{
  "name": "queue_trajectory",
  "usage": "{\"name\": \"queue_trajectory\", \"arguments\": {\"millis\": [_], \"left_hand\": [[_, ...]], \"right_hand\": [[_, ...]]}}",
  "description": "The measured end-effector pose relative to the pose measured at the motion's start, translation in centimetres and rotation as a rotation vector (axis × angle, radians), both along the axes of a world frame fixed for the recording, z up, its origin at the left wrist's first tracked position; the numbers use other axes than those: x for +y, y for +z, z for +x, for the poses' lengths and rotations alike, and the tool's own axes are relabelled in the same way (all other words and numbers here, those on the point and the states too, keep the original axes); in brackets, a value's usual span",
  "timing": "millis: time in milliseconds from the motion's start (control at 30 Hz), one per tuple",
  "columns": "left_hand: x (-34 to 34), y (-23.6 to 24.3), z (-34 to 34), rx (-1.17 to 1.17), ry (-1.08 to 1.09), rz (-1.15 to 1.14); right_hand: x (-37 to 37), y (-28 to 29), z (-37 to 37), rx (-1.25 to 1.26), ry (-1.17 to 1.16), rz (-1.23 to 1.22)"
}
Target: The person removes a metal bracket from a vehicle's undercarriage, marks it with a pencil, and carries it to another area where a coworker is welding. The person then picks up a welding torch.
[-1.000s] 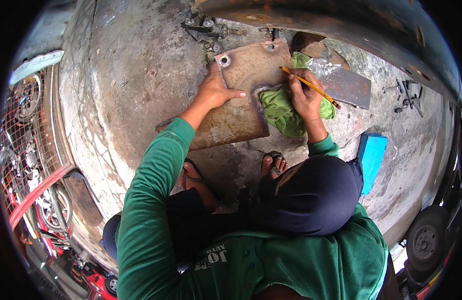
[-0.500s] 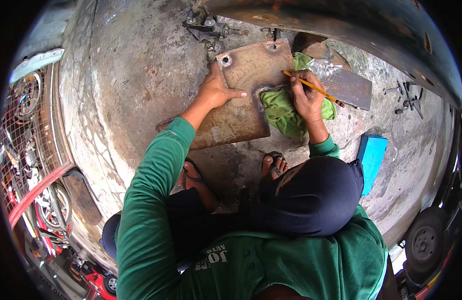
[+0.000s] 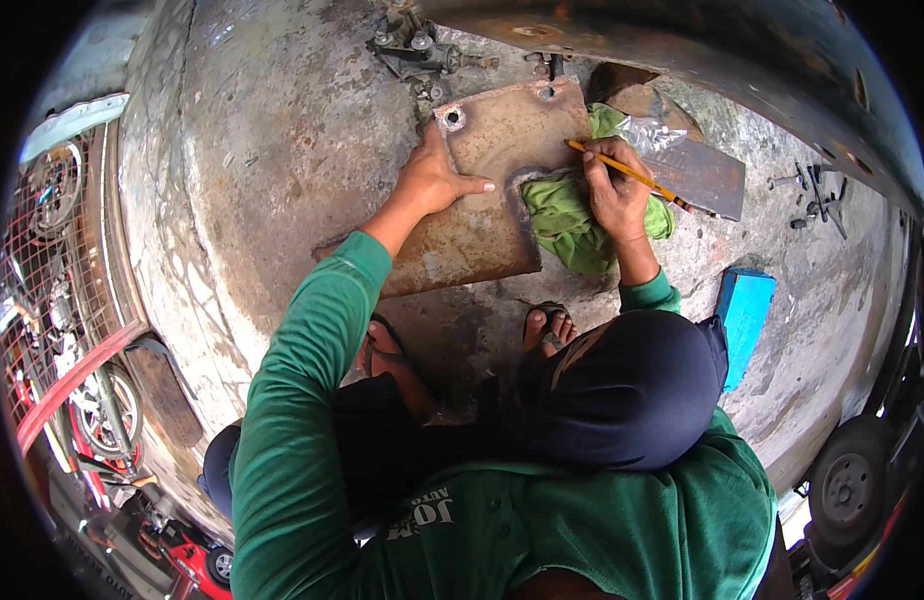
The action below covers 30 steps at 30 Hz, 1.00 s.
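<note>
A rusty steel plate (image 3: 472, 240), notched on its right side and with two holes along the far edge, is tilted in front of me. My left hand (image 3: 429, 180) grips its left edge, thumb lying on the upper face and fingers partly hidden along the edge. Between the fingers of my right hand (image 3: 618, 198) is a yellow pencil (image 3: 637, 175), whose tip is at the plate's right edge, above the notch. Crumpled beside the plate, partly behind that hand, is a green cloth (image 3: 565, 228).
Beyond the plate lie greasy metal parts (image 3: 422, 52). A flat dark steel piece (image 3: 702, 178) and clear plastic (image 3: 647, 135) are to the right, with several small tools (image 3: 817, 200) farther out. A blue box (image 3: 745, 318) stands near my right knee. A large rusty metal beam (image 3: 682, 45) crosses the far side.
Almost nothing differs. The pencil and both hands keep their places, and the plate appears shifted by only a hair in the picture.
</note>
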State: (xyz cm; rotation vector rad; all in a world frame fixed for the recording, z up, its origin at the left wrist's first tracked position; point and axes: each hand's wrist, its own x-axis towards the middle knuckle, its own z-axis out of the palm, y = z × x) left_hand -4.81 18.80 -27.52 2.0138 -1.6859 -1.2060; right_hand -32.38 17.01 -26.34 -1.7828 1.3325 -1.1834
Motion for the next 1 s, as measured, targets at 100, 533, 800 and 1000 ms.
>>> {"name": "queue_trajectory", "arguments": {"millis": [100, 533, 800, 1000], "left_hand": [[0.00, 0.06, -0.23, -0.027, 0.016, 0.025], [-0.08, -0.08, -0.21, -0.028, 0.006, 0.020], [-0.06, 0.01, -0.30, -0.079, 0.004, 0.039], [-0.08, 0.21, -0.31, -0.043, 0.013, 0.040]], "right_hand": [[0.03, 0.42, 0.14, -0.023, 0.019, 0.022], [-0.19, -0.02, 0.22, -0.071, 0.069, 0.003], [-0.15, -0.23, 0.47, -0.094, 0.042, -0.006], [-0.18, -0.38, 0.28, -0.078, 0.006, -0.010]]}}
